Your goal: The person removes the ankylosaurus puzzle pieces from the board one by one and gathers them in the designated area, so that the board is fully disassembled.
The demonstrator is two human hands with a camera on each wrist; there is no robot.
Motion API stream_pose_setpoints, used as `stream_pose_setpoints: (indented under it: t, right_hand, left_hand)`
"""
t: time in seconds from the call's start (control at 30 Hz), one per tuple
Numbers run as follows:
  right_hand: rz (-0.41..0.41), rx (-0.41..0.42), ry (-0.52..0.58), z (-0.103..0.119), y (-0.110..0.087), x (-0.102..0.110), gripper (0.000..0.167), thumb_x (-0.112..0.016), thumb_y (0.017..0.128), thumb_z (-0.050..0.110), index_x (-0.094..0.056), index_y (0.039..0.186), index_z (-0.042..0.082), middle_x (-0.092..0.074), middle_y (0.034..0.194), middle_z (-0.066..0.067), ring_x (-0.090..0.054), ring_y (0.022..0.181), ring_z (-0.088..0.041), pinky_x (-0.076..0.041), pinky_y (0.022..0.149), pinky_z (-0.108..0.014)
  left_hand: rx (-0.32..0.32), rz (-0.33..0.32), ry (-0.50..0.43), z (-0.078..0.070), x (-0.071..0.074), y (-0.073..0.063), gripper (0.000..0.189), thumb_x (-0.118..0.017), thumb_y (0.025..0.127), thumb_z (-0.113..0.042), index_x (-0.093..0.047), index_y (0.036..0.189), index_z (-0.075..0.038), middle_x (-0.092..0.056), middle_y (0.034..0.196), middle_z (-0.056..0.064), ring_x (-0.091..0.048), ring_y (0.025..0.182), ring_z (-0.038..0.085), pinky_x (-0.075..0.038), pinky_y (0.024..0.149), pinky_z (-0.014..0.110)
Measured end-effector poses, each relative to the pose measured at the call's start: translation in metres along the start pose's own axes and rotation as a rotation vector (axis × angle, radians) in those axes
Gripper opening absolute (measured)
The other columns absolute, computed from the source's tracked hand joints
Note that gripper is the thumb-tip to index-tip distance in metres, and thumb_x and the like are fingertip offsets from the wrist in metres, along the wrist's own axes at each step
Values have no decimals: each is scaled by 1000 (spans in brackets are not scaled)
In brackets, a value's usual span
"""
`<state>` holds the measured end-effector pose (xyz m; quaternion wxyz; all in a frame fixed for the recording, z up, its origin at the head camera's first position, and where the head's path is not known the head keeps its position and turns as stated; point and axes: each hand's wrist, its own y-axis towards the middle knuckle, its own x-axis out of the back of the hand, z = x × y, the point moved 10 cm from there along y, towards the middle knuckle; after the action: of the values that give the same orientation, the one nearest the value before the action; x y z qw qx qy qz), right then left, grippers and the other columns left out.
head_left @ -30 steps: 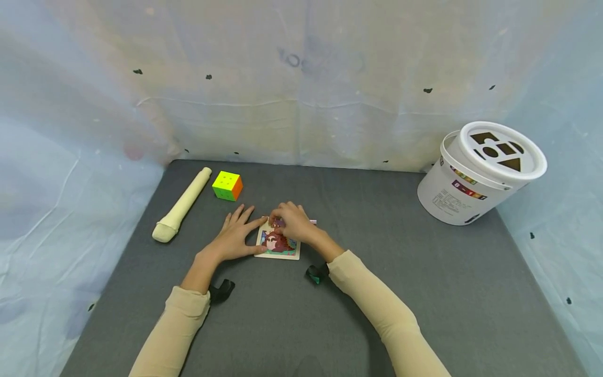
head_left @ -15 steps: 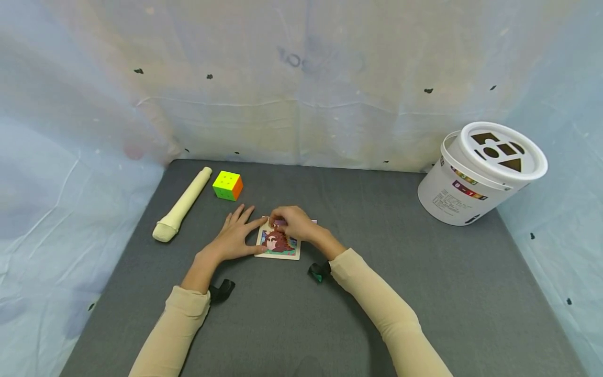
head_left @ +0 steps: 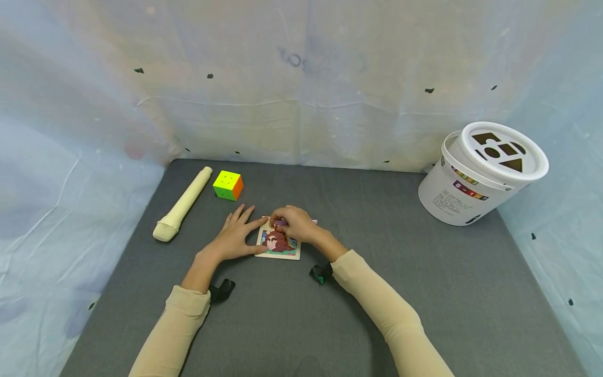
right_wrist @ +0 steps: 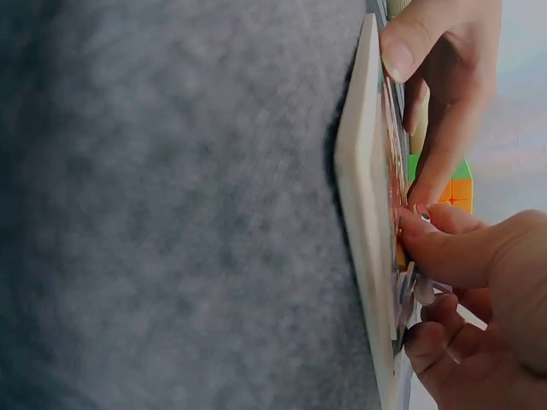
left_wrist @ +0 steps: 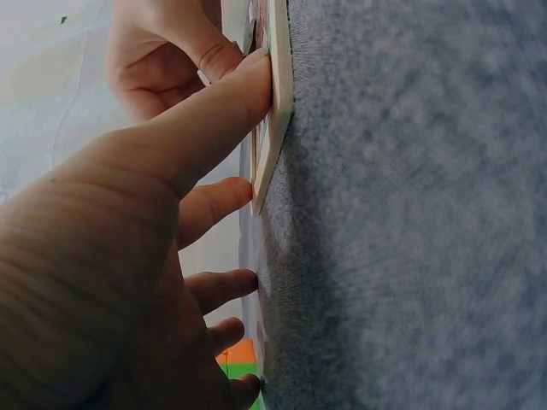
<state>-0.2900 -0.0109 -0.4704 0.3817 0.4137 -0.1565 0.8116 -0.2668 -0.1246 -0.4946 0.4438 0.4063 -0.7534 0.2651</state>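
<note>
A small picture puzzle board (head_left: 282,255) with a pale wooden rim lies flat on the dark table. My left hand (head_left: 233,241) has its fingers spread along the board's left side, the thumb (left_wrist: 244,85) resting on the near corner and the index finger touching the far one. Over the upper part of the picture, my right hand (head_left: 296,224) pinches a small purple puzzle piece (head_left: 281,223) with thumb and fingers. Seen from the right wrist, a thin piece (right_wrist: 407,290) stands tilted up from the board under the fingers. The hand covers much of the board's upper right.
Behind the left hand sits a cube puzzle (head_left: 228,185) in yellow, green and orange. A pale yellow club-shaped stick (head_left: 182,205) lies left of it. At the back right stands a white bucket (head_left: 464,183) with shape holes in its lid. Pale sheeting (head_left: 301,115) rises behind the table.
My right hand has shifted slightly right and nearer, staying over the upper part of the board. The left hand and the board have kept their places.
</note>
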Motion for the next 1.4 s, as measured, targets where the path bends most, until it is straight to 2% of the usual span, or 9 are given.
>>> stream_pose_setpoints:
  t: [0.3, 0.53, 0.67, 0.77, 0.87, 1.0, 1.07, 1.27, 1.4]
  right_hand:
    - [11, 6, -61, -1, -1, -1, 19, -69, 94, 5, -72, 110, 13, -70, 109, -1, -58, 90, -17, -48, 73, -31]
    - [45, 40, -49, 1, -6, 1, 29, -63, 94, -5, -69, 119, 8, -68, 117, -6, -58, 97, -20, -48, 81, -34]
    - [28, 35, 121, -2, -10, 9, 31, -58, 95, -8, -66, 123, 3, -66, 119, -10, -58, 99, -19, -49, 83, -31]
    - [-10, 30, 312, -5, -11, 19, 29, -58, 95, -10, -65, 121, 0, -65, 114, -13, -57, 89, -20, -48, 77, -30]
    - [-4, 24, 397, -9, -13, 22, 26, -61, 94, -9, -66, 118, -1, -66, 108, -12, -52, 80, -19, -44, 71, -29]
    - [67, 4, 367, -14, -17, 14, 24, -64, 94, -5, -68, 117, 1, -66, 104, -8, -48, 77, -13, -40, 69, -25]
    - [65, 8, 377, -15, -20, 16, 25, -64, 94, -4, -68, 118, 1, -67, 105, -9, -49, 76, -13, -41, 67, -25]
    - [-66, 10, 400, -27, -44, 53, 22, -61, 97, -2, -68, 118, -2, -69, 106, -13, -57, 76, -20, -48, 66, -30]
    - [-43, -63, 324, -49, -66, 67, 22, -59, 98, -3, -68, 118, -4, -69, 103, -12, -61, 82, -20, -50, 70, -30]
  left_hand:
    - [4, 6, -2, -2, 1, -1, 85, -76, 84, -53, -44, 152, -15, -19, 161, 27, -2, 148, 50, -6, 111, 73]
    - [2, 4, 2, -3, 0, -1, 85, -75, 84, -54, -44, 152, -15, -19, 161, 27, -3, 148, 50, -6, 111, 73]
    - [4, 10, 0, -3, -1, -1, 85, -75, 84, -54, -44, 152, -15, -19, 161, 27, -3, 148, 50, -6, 111, 73]
    - [3, 13, -7, -4, 0, 0, 85, -75, 84, -53, -43, 153, -14, -19, 161, 27, -3, 148, 50, -6, 111, 73]
    - [6, 14, -5, -3, 0, 0, 85, -75, 84, -53, -43, 153, -14, -19, 161, 27, -2, 148, 50, -6, 111, 73]
    - [18, 16, -1, -2, 0, 0, 85, -75, 84, -53, -43, 153, -15, -18, 161, 27, -2, 148, 50, -6, 112, 72]
    - [21, 19, -2, -1, 0, 0, 86, -75, 84, -54, -43, 153, -14, -18, 161, 27, -2, 148, 50, -6, 112, 72]
    - [6, 19, -8, -3, -1, 1, 87, -75, 83, -55, -42, 153, -15, -18, 161, 28, -1, 148, 50, -6, 112, 72]
    - [-9, 8, -3, -5, 1, 0, 86, -76, 83, -53, -43, 153, -14, -18, 160, 29, -2, 147, 52, -7, 111, 73]
